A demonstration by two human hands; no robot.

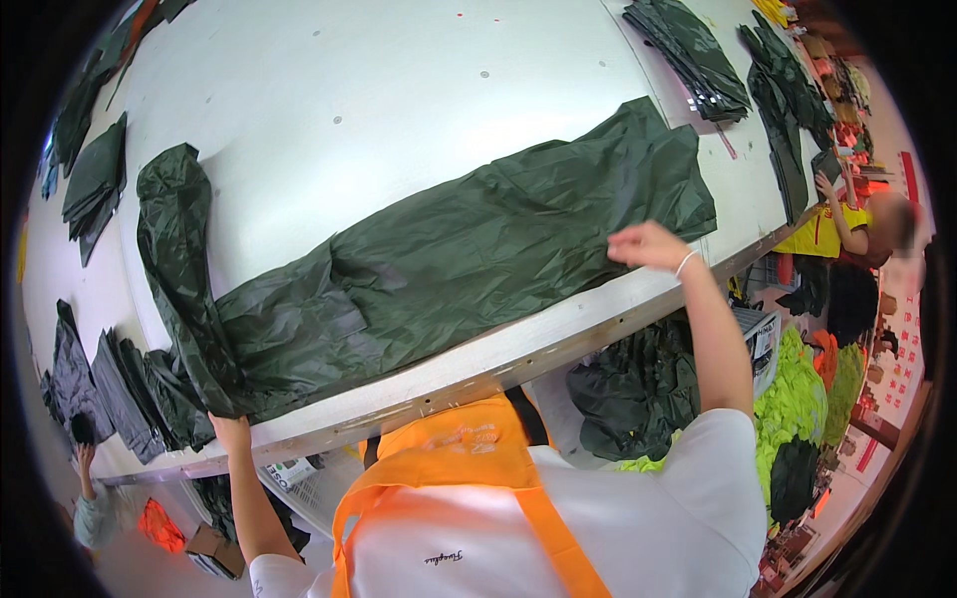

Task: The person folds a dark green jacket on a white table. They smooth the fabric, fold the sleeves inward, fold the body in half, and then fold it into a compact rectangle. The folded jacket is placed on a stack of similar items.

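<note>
A dark green, thin and shiny garment (pixel 469 239) lies lengthwise along the near side of the white table, creased, with its wide end at the right. At its left end a narrow sleeve-like part (pixel 174 224) stretches away from me. My left hand (pixel 230 433) is at the garment's near left corner, closed on its edge, the fingertips hidden by the fabric. Over the right part of the garment is my right hand (pixel 646 246), slightly blurred, its fingers loosely bent and apart with nothing between them.
Folded dark garments lie in piles on the table (pixel 399 60), at the far right (pixel 693 60) and the left (pixel 97 184). Dark cloth (pixel 638 384) and lime-green cloth (pixel 802 384) are heaped below the near edge. Other people work at right (pixel 847 229) and lower left (pixel 95 513).
</note>
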